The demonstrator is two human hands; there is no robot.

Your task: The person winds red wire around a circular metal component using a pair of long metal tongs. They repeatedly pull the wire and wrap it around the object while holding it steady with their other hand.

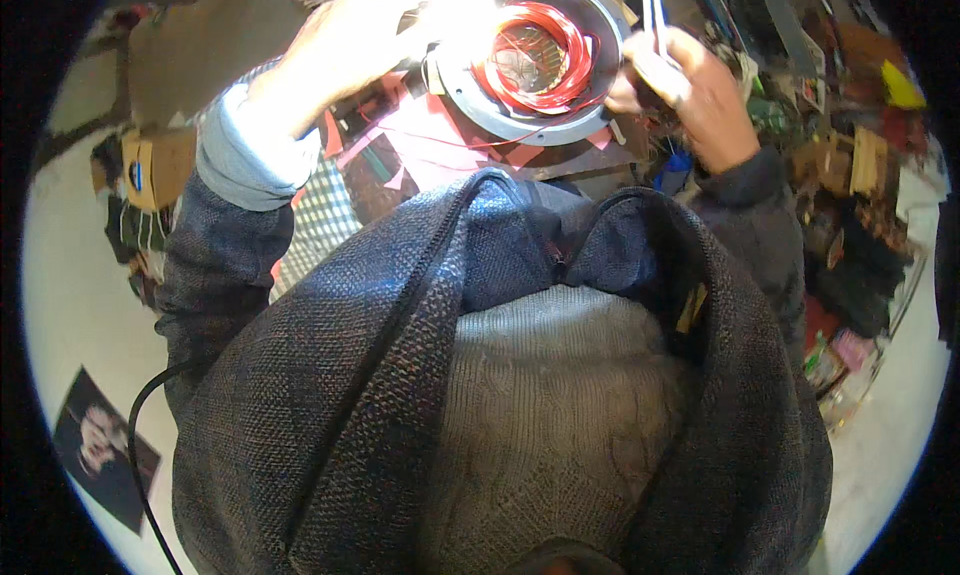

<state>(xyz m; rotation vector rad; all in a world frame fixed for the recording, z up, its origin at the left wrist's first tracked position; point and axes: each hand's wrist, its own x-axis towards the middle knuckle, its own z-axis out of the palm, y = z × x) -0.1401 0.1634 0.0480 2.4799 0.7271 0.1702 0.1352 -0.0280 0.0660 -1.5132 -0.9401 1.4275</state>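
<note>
A round grey metal motor stator point(490, 125) sits at the top middle, with a thick ring of red winding wire point(580, 65) inside it. My left hand point(340, 45) reaches to the left side of the stator. Bright glare washes out its fingertips, so whether they grip anything is hidden. At the right rim, my right hand point(705, 95) is closed around a slim, pale, two-pronged tool point(652, 10) pointing up; its exact kind is unclear. Loose strands of red wire cross the near side of the stator.
Pink paper scraps point(425, 135) lie in front of the stator. A cardboard box point(160, 170) stands at the left. Cluttered parts and scraps fill the right side, with a yellow piece point(903, 85) among them. A dark picture sheet point(105, 445) is at the lower left.
</note>
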